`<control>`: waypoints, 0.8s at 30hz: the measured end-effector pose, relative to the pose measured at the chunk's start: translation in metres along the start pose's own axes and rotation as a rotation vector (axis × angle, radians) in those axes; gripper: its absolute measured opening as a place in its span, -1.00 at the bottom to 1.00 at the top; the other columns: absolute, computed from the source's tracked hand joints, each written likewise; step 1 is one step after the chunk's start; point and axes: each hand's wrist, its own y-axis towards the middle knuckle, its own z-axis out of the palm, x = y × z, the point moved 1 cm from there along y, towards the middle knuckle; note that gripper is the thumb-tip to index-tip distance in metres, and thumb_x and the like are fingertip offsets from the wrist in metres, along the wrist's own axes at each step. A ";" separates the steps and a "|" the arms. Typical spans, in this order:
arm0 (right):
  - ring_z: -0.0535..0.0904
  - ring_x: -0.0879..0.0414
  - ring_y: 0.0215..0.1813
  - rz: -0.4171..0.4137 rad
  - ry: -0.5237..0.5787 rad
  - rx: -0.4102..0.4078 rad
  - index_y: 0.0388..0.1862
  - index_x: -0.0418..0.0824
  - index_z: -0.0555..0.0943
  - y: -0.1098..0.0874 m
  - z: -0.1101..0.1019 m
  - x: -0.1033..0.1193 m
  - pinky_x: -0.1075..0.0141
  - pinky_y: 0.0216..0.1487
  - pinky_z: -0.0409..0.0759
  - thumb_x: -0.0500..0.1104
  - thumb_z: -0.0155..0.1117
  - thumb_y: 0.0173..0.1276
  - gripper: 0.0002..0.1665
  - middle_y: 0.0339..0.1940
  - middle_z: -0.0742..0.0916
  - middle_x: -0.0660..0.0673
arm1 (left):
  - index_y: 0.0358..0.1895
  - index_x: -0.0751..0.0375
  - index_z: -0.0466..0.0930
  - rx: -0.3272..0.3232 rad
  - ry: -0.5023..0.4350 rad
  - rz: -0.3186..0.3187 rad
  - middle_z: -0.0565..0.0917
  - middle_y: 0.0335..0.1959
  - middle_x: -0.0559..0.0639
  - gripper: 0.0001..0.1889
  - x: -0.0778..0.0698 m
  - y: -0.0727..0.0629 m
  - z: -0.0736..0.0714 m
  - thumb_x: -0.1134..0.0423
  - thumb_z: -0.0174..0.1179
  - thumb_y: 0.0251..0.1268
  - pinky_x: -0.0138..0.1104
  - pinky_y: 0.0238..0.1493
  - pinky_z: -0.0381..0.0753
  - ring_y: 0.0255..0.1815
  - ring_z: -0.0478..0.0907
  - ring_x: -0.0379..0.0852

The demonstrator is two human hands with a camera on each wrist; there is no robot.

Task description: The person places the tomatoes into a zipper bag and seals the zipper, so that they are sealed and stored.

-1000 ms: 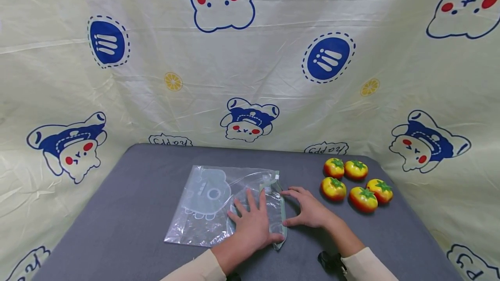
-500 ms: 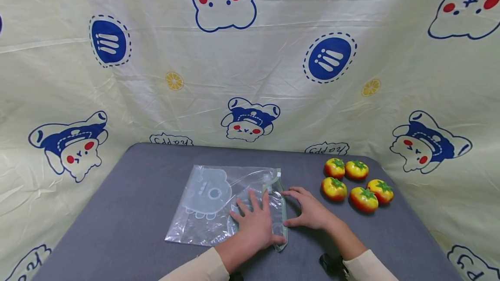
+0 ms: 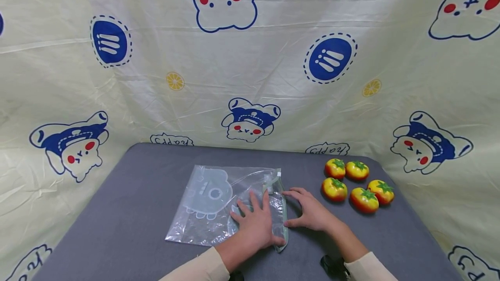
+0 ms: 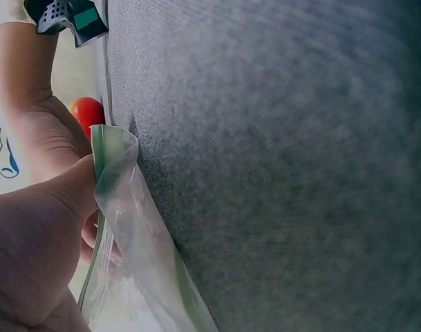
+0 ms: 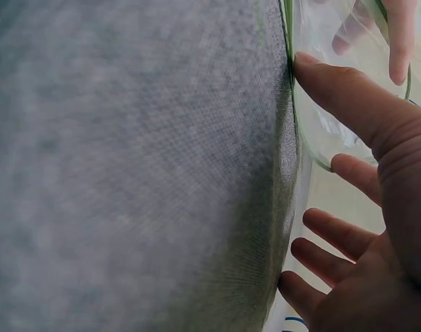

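Head view: I see both hands at a clear bag that lies on the counter (image 3: pixel 129 216), with the left hand resting over it and the right hand at its edge.
Left hand: (image 3: pixel 255 224) spread and released, palm down on the plastic, fingers fanned; its thumb reaches the near end of the green edge.
Right hand: (image 3: pixel 312 211) released as far as I can tell, thumb and index finger well apart, both touching the green edge; the remaining fingers are loose.
Clear bag: (image 3: pixel 183 229) under the left hand and stretching out to its left, a pale cartoon print (image 3: pixel 208 194) showing beyond those fingers.
Green edge: (image 3: pixel 284 211) between the two hands; from the left wrist I see its two strips gaping apart.
White slider: (image 3: pixel 279 173) beyond both hands, at the far end of that edge.
Five red-and-yellow fruits: (image 3: pixel 334 190) clustered beyond and to the right of the right hand, apart from it, green leaf shapes on top.
Black device: (image 3: pixel 332 265) just below the right wrist, by the cream sleeve (image 3: pixel 369 267).
Printed cloth: (image 3: pixel 273 68) hanging behind the counter, past both hands.
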 end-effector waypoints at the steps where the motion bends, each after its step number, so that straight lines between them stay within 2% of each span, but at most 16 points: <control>1: 0.37 -0.32 0.45 -0.006 0.005 -0.005 0.45 -0.06 0.49 0.000 0.000 0.000 -0.35 0.40 0.36 0.21 0.66 0.04 0.01 0.47 0.46 -0.31 | 0.67 -0.10 -0.10 0.004 -0.001 0.000 -0.01 0.68 0.30 0.48 0.000 0.000 0.000 -0.40 0.64 -0.41 0.54 0.34 0.13 0.57 -0.01 0.64; 11: 0.44 -0.25 0.43 -0.063 0.047 -0.120 0.42 -0.05 0.50 -0.013 0.002 -0.002 -0.31 0.39 0.39 0.24 0.66 0.02 0.01 0.43 0.52 -0.24 | 0.67 -0.10 -0.10 0.000 -0.011 0.001 0.00 0.67 0.33 0.50 0.001 0.001 0.001 -0.40 0.64 -0.43 0.55 0.35 0.10 0.57 0.00 0.64; 15: 0.47 -0.23 0.40 -0.055 0.057 -0.180 0.41 -0.04 0.52 -0.021 0.000 -0.004 -0.31 0.37 0.41 0.24 0.65 0.05 -0.04 0.40 0.55 -0.21 | 0.67 -0.09 -0.09 -0.011 -0.005 0.002 0.02 0.67 0.34 0.50 0.001 0.001 0.003 -0.41 0.64 -0.46 0.54 0.35 0.12 0.57 0.01 0.63; 24: 0.55 -0.15 0.33 -0.010 0.121 -0.334 0.34 -0.08 0.57 -0.042 -0.010 -0.008 -0.20 0.24 0.59 0.07 0.67 0.08 -0.15 0.33 0.62 -0.15 | 0.66 -0.09 -0.06 -0.001 -0.003 -0.014 0.02 0.67 0.31 0.49 0.000 0.001 0.002 -0.40 0.65 -0.46 0.52 0.37 0.11 0.57 0.02 0.61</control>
